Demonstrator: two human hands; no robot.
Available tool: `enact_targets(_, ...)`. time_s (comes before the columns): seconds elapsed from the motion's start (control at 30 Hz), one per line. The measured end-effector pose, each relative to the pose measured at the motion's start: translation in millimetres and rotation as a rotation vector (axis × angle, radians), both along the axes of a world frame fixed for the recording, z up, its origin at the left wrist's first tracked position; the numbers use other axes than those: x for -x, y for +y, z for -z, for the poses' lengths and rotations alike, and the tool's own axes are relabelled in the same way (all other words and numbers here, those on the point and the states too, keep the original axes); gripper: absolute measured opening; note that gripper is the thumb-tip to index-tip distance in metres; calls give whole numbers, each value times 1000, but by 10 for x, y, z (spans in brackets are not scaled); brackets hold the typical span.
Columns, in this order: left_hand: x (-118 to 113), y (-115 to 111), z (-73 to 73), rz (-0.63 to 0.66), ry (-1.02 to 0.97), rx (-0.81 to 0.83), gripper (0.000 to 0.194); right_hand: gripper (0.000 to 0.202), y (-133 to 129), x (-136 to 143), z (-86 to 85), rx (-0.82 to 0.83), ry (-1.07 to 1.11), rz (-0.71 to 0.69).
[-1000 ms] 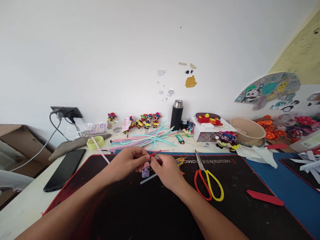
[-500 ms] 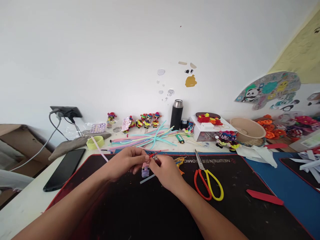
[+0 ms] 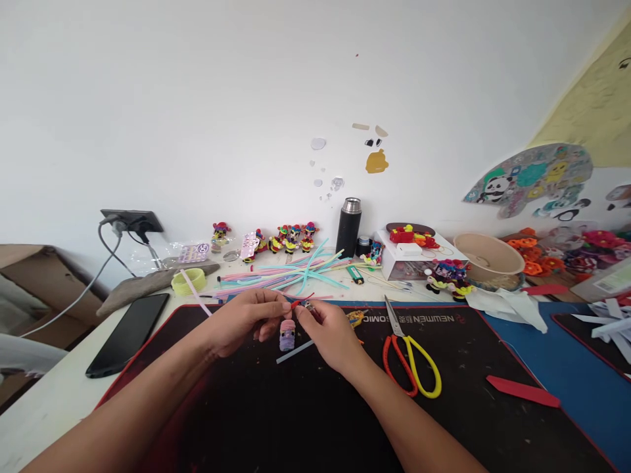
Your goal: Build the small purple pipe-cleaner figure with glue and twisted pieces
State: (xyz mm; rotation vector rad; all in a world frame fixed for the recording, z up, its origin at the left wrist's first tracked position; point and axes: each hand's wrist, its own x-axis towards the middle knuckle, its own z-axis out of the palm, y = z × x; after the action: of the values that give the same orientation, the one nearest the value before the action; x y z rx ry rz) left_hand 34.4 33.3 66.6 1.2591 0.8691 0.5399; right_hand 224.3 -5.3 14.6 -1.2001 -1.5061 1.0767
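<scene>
Black mat (image 3: 276, 414) — left hand (image 3: 252, 318) pinched on red piece (image 3: 295, 304) — right hand (image 3: 328, 333) clamped on metallic object (image 3: 309, 306).

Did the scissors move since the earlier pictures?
No. The scissors lie in the same spot, judged against the white lettering on the black mat.

The person's left hand (image 3: 249, 322) and right hand (image 3: 331, 336) are bare, with slim fingers. The wrists (image 3: 211, 347) are bare too, and narrower than the hands. The left forearm (image 3: 133, 397) is uncovered as far as it shows, smooth and slender, looking broader toward the elbow. The right forearm (image 3: 407, 420) is likewise uncovered, smooth and evenly tapered. The nails are too small to make out.
</scene>
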Motion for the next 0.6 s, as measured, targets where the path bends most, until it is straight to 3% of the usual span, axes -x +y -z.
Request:
enact_targets(0.4, -7, -5, -38, -60, 87, -84, 37, 45, 74, -94, -65, 113, 444, 22)
enact_targets(0.6, -2, -8, -2, -27, 118, -101, 36, 41, 54, -93, -89, 116, 467, 7)
